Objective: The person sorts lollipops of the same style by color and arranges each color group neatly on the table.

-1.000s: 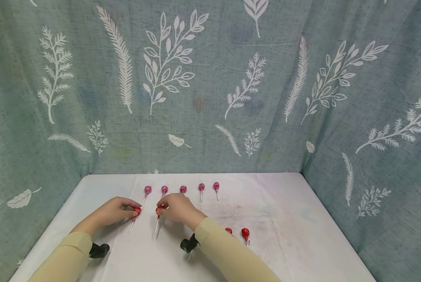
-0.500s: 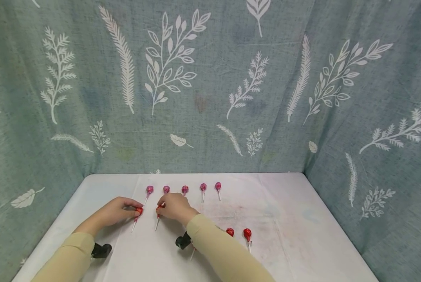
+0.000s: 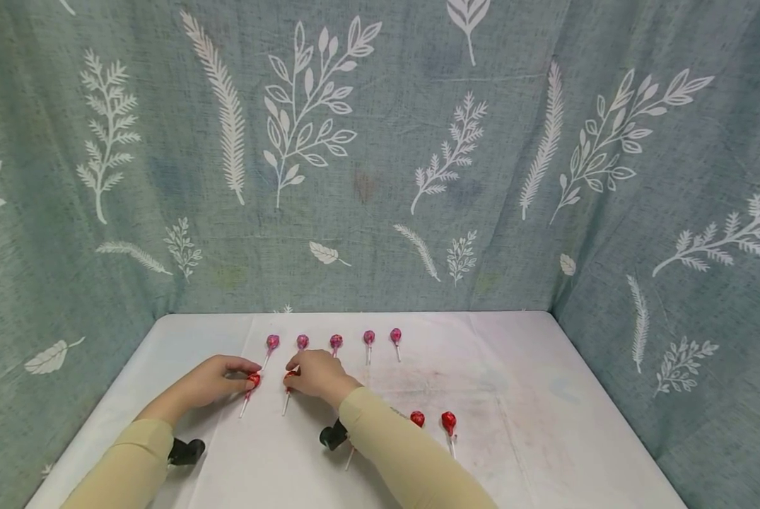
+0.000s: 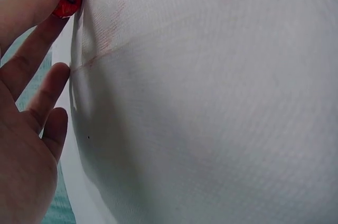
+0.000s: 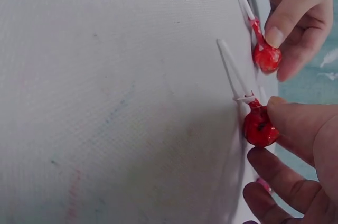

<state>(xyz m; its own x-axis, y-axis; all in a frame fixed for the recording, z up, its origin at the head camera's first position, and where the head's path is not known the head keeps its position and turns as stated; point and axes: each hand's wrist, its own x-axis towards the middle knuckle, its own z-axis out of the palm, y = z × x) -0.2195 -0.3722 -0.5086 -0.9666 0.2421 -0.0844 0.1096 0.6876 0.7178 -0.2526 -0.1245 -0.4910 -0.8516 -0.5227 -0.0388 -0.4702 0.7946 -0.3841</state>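
In the head view, my left hand pinches the round head of a red-wrapped lollipop between thumb and fingers at the left of the table. Its white stick points toward me. Just to the right, my right hand holds a second red lollipop by its head, thumb on one side and fingers on the other. The right wrist view shows both sticks lying nearly parallel, close over the white cloth. Behind the hands runs a row of several pink lollipops, including this rightmost pink lollipop.
Two red lollipops lie right of my right forearm: a nearer-in red lollipop, partly hidden by the sleeve, and another red lollipop. A white stick shows from under that forearm. A leaf-patterned curtain surrounds the white table.
My right forearm has shifted slightly left, and the stick of the lollipop in that hand has swung a little away from me. The left hand keeps its place on its lollipop.
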